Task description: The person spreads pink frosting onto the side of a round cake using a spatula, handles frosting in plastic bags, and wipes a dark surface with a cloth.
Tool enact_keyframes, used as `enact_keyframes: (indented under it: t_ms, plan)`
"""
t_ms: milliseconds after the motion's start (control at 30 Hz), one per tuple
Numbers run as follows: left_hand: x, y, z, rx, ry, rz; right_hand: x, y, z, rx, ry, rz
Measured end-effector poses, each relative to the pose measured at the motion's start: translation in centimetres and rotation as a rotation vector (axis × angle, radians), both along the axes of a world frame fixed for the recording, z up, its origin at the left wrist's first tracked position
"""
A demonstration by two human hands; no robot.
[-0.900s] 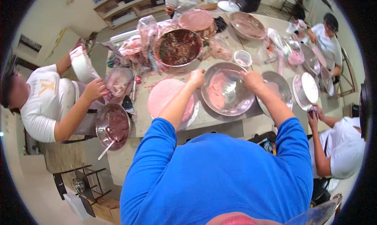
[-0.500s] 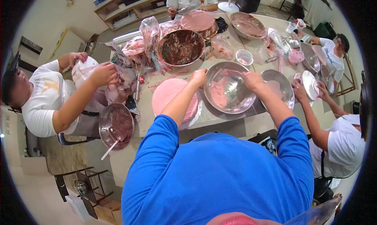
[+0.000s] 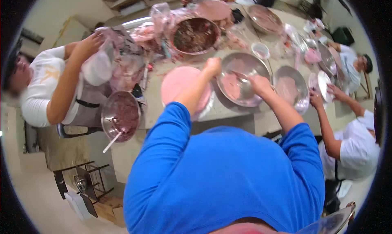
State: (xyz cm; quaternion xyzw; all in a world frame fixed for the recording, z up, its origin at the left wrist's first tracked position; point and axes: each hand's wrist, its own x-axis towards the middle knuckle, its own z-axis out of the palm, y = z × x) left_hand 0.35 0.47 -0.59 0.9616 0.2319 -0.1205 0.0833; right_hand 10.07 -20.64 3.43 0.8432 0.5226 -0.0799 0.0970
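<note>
My left hand is closed on the left rim of a wide steel mixing bowl. Pink frosting coats the left part of its inside. In my right hand is a thin spatula smeared with pink, slanting into the bowl; its handle is hidden in my fingers. Left of the bowl, partly behind my left forearm, a round pink-frosted cake rests on a pale board.
A second steel bowl with pink frosting stands to the right. Farther back is a large smeared bowl beside plastic bags. At left, a bowl holds a white-handled utensil. People in white shirts work around the table.
My right hand has moved inward over the bowl and a little nearer to me with the spatula. My left hand stays on the rim. The person at left has shifted a white bag.
</note>
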Motion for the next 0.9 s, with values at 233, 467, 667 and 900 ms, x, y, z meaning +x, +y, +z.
enact_keyframes:
  t_ms: [233,467,667,900]
  plan:
    - [-0.8,-0.5,2.9,-0.376,-0.150,0.283,3.9,-2.5,2.9,0.099,0.001,-0.088]
    - [-1.2,-1.5,3.6,-0.309,-0.270,0.240,1.6,-0.2,-0.2,0.129,0.138,-0.011]
    - [-0.7,-1.4,2.9,-0.333,-0.271,0.322,4.4,-0.3,2.7,0.150,-0.034,-0.059]
    - [-1.3,-1.9,2.3,-0.329,-0.265,0.375,2.3,-0.1,1.2,0.119,-0.008,0.258]
